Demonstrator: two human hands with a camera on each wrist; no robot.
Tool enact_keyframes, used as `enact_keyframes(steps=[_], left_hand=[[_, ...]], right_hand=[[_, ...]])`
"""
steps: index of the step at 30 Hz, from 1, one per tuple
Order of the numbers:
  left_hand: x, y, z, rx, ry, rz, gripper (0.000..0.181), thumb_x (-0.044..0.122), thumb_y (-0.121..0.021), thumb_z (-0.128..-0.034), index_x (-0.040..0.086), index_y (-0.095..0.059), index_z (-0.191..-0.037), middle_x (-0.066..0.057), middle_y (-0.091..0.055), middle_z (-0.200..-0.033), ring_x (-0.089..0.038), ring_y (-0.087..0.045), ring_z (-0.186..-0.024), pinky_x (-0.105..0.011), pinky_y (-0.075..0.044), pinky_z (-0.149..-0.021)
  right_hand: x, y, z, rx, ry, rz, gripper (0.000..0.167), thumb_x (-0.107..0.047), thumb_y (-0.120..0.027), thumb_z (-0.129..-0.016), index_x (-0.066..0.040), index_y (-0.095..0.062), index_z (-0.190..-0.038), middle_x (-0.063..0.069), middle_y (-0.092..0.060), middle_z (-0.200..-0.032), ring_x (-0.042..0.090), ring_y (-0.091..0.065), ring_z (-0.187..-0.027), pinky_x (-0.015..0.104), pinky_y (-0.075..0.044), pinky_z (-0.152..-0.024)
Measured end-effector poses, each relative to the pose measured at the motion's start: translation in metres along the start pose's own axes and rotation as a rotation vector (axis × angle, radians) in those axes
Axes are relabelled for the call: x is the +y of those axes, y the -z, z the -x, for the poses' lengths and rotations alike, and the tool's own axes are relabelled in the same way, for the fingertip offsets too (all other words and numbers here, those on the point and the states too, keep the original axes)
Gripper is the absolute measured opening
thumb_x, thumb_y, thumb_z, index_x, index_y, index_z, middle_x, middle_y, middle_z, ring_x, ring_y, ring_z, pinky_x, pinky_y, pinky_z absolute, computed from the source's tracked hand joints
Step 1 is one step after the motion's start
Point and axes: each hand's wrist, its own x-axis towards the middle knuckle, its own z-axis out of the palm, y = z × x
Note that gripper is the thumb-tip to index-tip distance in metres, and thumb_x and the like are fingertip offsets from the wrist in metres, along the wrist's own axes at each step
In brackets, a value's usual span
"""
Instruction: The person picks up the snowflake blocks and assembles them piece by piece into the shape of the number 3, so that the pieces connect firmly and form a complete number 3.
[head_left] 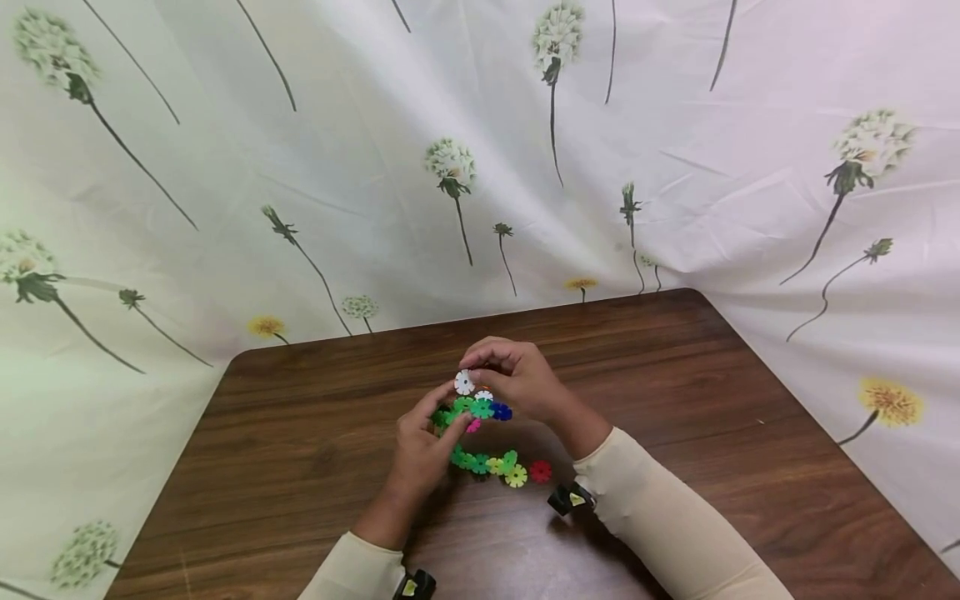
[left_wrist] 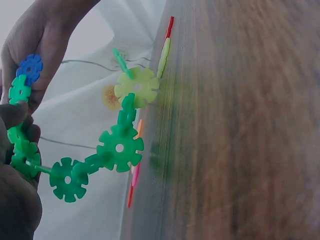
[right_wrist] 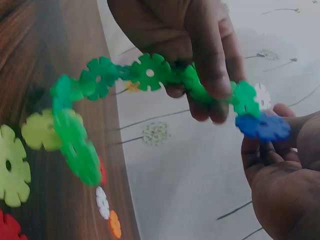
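- Head view: your left hand (head_left: 422, 446) grips a chain (right_wrist: 150, 64) of notched flower-shaped discs at the centre of the frame, raised above the table, while your right hand (head_left: 527, 381) pinches a loose-looking white disc (head_left: 464, 382) just beside it
- You have flat plastic discs there, each with a small centre hole and slots round its rim, green ones slotted together at angles so that the chain bends and sags, with a blue disc (right_wrist: 263, 127) at one end
- Near the lower end you can see a yellow-green disc (left_wrist: 137, 85); whether it is joined on is hard to tell
- Right of the chain's lower end in the head view, you have a yellow disc (head_left: 516, 480) and a red disc (head_left: 540, 478) on the table
- Under you spreads a dark brown wood-grain table (head_left: 300, 467), rounded at its far corners, shiny at bottom centre
- Across the upper frame hangs a creased white cloth (head_left: 360, 100) printed with dandelions
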Motion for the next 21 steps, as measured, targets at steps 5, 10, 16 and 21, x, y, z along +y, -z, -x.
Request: enact_keyframes(steps=[5, 10, 16, 21], left_hand=[[0.0002, -0.0032, 0.0008, 0.027, -0.04, -0.021, 0.049, -0.01, -0.084, -0.0887, -0.003, -0.07, -0.135, -0.019, -0.079, -0.105, -0.007, -0.066, -0.091, -0.016, -0.054, -0.066], [0.0018, -0.0046, 0.0, 0.036, -0.058, 0.004, 0.057, -0.014, -0.084, -0.0866, -0.006, -0.064, -0.139, -0.022, -0.076, -0.112, -0.01, -0.067, -0.099, -0.014, -0.056, -0.072], [0.001, -0.0048, -0.0004, 0.05, -0.087, 0.003, 0.049, -0.013, -0.086, -0.0853, -0.006, -0.067, -0.13, -0.02, -0.075, -0.108, -0.007, -0.067, -0.099, -0.013, -0.056, -0.073], [-0.0008, -0.0048, 0.0002, 0.061, -0.128, 0.002, 0.053, -0.017, -0.087, -0.0811, -0.009, -0.065, -0.128, -0.02, -0.077, -0.1, -0.006, -0.07, -0.096, -0.013, -0.059, -0.083]], right_hand=[[0.0012, -0.0054, 0.0002, 0.005, 0.045, -0.007, 0.014, 0.01, -0.069, -0.101, 0.012, -0.075, -0.113, 0.03, -0.072, -0.119, 0.008, -0.071, -0.099, 0.026, -0.063, -0.082], [0.0003, -0.0068, -0.0001, 0.007, 0.039, -0.014, 0.012, 0.012, -0.07, -0.1, 0.01, -0.077, -0.109, 0.029, -0.073, -0.116, 0.006, -0.073, -0.102, 0.025, -0.064, -0.086], [-0.0001, -0.0053, 0.0005, -0.009, 0.059, -0.007, 0.011, 0.012, -0.07, -0.099, 0.01, -0.077, -0.108, 0.029, -0.074, -0.113, 0.007, -0.074, -0.102, 0.027, -0.065, -0.087], [-0.0013, -0.004, 0.0002, -0.034, 0.045, -0.016, 0.011, 0.011, -0.07, -0.099, 0.01, -0.078, -0.107, 0.029, -0.075, -0.113, 0.007, -0.075, -0.103, 0.025, -0.064, -0.088]])
